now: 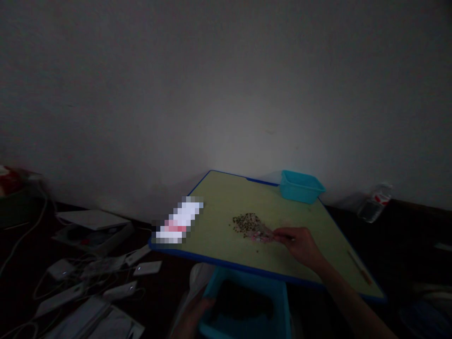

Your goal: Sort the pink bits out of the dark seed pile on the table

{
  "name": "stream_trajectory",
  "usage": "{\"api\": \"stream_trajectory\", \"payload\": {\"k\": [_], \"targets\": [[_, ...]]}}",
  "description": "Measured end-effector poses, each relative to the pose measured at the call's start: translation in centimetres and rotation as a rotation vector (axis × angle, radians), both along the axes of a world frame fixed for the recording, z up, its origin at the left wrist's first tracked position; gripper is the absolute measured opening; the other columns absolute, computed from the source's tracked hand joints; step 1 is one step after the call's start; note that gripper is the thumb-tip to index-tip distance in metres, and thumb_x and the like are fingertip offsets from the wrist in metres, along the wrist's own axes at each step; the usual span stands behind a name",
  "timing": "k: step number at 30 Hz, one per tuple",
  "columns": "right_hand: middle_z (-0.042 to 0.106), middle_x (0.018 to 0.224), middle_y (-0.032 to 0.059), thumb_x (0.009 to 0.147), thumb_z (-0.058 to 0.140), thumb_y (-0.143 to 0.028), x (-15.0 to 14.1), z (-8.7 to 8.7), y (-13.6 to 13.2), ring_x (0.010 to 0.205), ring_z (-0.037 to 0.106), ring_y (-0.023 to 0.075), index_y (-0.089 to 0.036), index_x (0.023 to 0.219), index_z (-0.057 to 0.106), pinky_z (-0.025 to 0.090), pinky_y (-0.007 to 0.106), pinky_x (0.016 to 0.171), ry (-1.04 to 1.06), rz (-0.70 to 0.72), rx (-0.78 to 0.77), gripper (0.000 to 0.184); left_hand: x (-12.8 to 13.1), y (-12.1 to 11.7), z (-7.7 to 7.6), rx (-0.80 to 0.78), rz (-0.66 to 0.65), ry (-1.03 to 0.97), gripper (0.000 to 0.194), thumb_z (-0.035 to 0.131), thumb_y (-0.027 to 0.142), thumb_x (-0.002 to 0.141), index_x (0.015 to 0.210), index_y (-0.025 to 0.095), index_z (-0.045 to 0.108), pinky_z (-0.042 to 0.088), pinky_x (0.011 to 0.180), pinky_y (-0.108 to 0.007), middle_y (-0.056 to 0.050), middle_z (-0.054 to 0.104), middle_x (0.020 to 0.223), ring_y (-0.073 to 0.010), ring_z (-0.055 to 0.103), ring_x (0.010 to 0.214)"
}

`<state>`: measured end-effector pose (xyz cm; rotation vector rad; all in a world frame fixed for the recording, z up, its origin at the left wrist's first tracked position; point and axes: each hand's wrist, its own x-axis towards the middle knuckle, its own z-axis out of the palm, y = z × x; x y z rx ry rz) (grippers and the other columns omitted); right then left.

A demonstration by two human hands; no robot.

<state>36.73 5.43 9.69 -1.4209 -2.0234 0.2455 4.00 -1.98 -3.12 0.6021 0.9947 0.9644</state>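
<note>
A small pile of mixed grains or seeds (250, 224) lies near the middle of a pale green table with a blue rim (219, 197). My right hand (300, 245) rests on the table at the pile's right edge, fingers bent and touching the grains. Below the table's front edge my left hand (192, 316) grips the left side of a teal plastic tub (247, 306) with dark contents. The scene is very dim.
A second teal tub (302, 186) stands at the table's far right corner. A thin stick (359, 267) lies near the right edge. A plastic bottle (374, 203) lies on the floor at right. White adapters and cables (88, 282) litter the floor at left. A grey wall rises behind.
</note>
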Motion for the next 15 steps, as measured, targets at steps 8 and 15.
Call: {"api": "stream_trajectory", "payload": {"k": [8,15], "targets": [[0.087,0.095,0.003,0.096,0.061,-0.032,1.2,-1.2,-4.8,0.083,0.084,0.027,-0.03,0.098,0.088,0.067,0.035,0.076,0.005,-0.027,0.023,0.027,0.6,0.2,-1.4,0.022,0.083,-0.145,0.02,0.084,0.028,0.059,0.079,0.028,0.086,0.052,0.057,-0.038,0.003,0.081,0.057,-0.0295,0.073,0.057],[0.086,0.091,0.0037,0.1,0.058,-0.031,1.1,-1.3,-6.6,0.081,0.082,0.0252,-0.029,0.099,0.087,0.065,0.033,0.073,-0.046,0.018,-0.023,0.03,0.1,0.5,-3.5,-0.012,0.003,-0.147,0.029,0.083,0.031,0.064,0.092,0.023,0.086,0.053,0.059,-0.038,-0.003,0.088,0.074,-0.0315,0.077,0.066]]}}
